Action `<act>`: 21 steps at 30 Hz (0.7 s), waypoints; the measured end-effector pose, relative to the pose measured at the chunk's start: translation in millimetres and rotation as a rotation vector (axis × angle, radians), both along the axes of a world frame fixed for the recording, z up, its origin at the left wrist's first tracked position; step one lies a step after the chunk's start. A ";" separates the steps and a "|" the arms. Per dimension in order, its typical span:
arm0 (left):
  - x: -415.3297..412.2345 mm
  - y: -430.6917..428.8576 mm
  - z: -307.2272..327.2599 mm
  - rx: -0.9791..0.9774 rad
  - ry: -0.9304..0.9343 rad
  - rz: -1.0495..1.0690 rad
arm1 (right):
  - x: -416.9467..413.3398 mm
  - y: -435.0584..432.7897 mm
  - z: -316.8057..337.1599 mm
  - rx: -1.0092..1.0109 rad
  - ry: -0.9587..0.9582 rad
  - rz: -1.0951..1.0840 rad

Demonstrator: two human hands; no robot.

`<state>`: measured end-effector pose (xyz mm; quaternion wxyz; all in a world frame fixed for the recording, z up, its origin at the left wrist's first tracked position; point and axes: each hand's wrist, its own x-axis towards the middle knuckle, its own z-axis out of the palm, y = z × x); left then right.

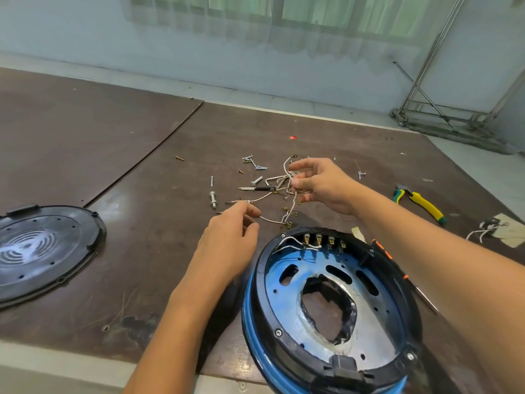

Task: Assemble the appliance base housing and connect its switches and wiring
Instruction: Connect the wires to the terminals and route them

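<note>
now the right hand (321, 186) grips the wire bundle (285, 166) above the table (113, 137), its thumb and fingers curled round the knot of white strands. the left hand (230, 234) seems to pinch one strand of the same bundle between thumb and forefinger, though the fingertips partly hide the contact. this strand runs from the left hand toward 2 o'clock, up to the right hand.

a second strand hangs from the right hand straight toward 6 o'clock. its brass connectors end just above the far rim of the base housing (260, 302), which stands tilted at the near right of the table. i cannot tell if they touch the rim. the switch terminals (318, 239) sit in a row inside this far rim, at 6 o'clock from the right hand and at about 3 o'clock from the left hand. two white wires (292, 243) lie at the left end of the row already; the terminals further right look free.

i judge that the hanging strand is the important one: its long axis points already down at the row, so the connectors must only travel toward 6 o'clock. both hands are near the row, and the left one has the more open side way to it.

the black cover (42, 245) lies well apart at 9 o'clock, and the screws (255, 166) lie at 12 o'clock behind the bundle.
</note>
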<state>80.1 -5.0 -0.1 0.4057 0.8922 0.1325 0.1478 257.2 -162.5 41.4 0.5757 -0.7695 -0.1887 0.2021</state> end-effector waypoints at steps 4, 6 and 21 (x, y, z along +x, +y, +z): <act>2.0 -6.5 0.5 -0.026 -0.008 -0.031 | -6.7 -3.8 5.6 0.143 0.103 -0.075; 2.2 -9.5 3.4 -0.057 -0.025 -0.052 | -10.7 -7.2 9.8 0.191 0.126 -0.064; 1.8 -39.0 21.5 -0.665 -0.154 -0.169 | -47.6 -13.9 11.2 0.289 0.122 0.077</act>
